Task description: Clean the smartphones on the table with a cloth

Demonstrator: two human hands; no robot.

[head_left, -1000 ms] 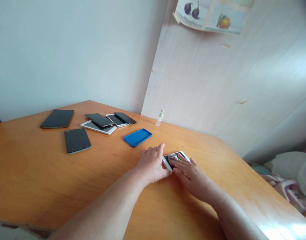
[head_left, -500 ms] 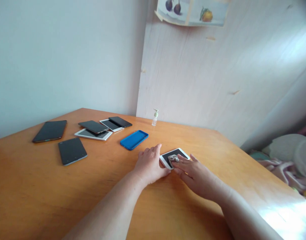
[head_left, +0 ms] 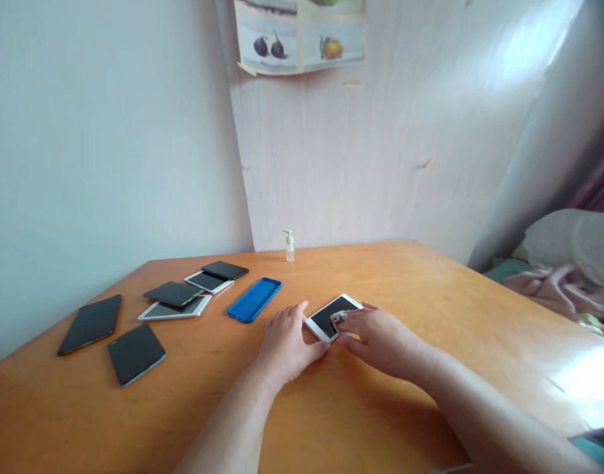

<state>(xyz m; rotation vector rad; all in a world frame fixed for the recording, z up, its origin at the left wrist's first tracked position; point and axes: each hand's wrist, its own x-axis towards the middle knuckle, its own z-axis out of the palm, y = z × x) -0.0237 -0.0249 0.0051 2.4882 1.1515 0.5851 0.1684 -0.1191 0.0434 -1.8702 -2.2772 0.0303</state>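
Note:
A white-framed smartphone [head_left: 326,317] lies face up on the wooden table with its dark screen showing. My left hand [head_left: 287,342] grips its near left end, thumb at the lower corner and fingers at the upper one. Under the fingertips of my right hand [head_left: 381,339] a small crumpled whitish cloth or tissue [head_left: 338,318] is pressed on the screen, partly hidden by the fingers. Just left of the phone lies an empty blue phone case [head_left: 255,300], its open side up.
Several dark and white phones or tablets lie at the left, among them a black tablet [head_left: 91,324], a grey-edged one [head_left: 137,353] and a white one [head_left: 156,310] under a dark one [head_left: 174,293]. A small pump bottle [head_left: 290,249] stands at the table's back edge.
My view has turned and levelled, so the table and wall appear shifted. My left hand stays on the phone, and my right hand keeps the cloth on the screen, now nearer its right edge.

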